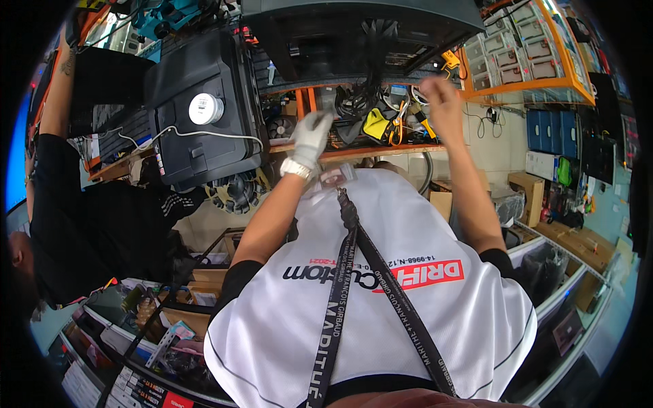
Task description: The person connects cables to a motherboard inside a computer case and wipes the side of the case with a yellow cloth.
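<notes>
My left hand (311, 136), in a white glove, hovers at the front edge of the orange-framed bench (367, 151), fingers bent and blurred. Right of it, my bare right hand (442, 102) is raised beside a large black housing (286, 34); motion smears its fingers, so any grip is unclear. Between my hands lie a bundle of black cables (350, 102), a yellow-and-black item (374, 122) and some hand tools (423, 121). A badge (333, 177) on a dark lanyard hangs below my left wrist.
A black case (204, 149) with a white round tub (205, 109) stands left. A co-worker in black (88, 224) reaches up at far left. An orange-framed rack of small boxes (524, 58) is upper right, with cardboard boxes (524, 194) below and crowded shelving behind me.
</notes>
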The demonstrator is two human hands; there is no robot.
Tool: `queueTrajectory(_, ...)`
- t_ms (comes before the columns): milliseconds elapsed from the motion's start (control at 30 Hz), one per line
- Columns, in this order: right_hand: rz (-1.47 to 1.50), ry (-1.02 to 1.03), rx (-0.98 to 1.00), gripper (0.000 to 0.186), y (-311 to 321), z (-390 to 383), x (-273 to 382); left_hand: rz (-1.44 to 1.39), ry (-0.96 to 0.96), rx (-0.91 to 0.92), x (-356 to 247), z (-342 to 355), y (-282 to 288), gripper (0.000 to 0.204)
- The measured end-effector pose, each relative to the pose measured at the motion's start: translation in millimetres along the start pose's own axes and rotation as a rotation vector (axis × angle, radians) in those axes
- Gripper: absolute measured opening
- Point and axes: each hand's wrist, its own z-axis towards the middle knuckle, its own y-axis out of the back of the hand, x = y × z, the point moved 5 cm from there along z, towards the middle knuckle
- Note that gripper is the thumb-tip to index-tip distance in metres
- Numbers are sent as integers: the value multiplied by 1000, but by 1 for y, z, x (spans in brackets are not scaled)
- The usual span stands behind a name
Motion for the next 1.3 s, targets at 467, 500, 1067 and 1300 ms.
queueTrajectory(467,-228,-348,276,36,-20,-109,-161,204,328,-273,134,-114,14,39)
queueTrajectory(500,-323,-266,333,37,-27,-97,-148,341,114,-408,136,-139,15,38)
queueTrajectory(1067,-1007,357,854,64,-115,-19,-68,285,1104,-473,240,-402,-36,63)
queueTrajectory(1300,-992,323,737,62,-125,-43,-46,482,1004,-143,279,-345,34,61)
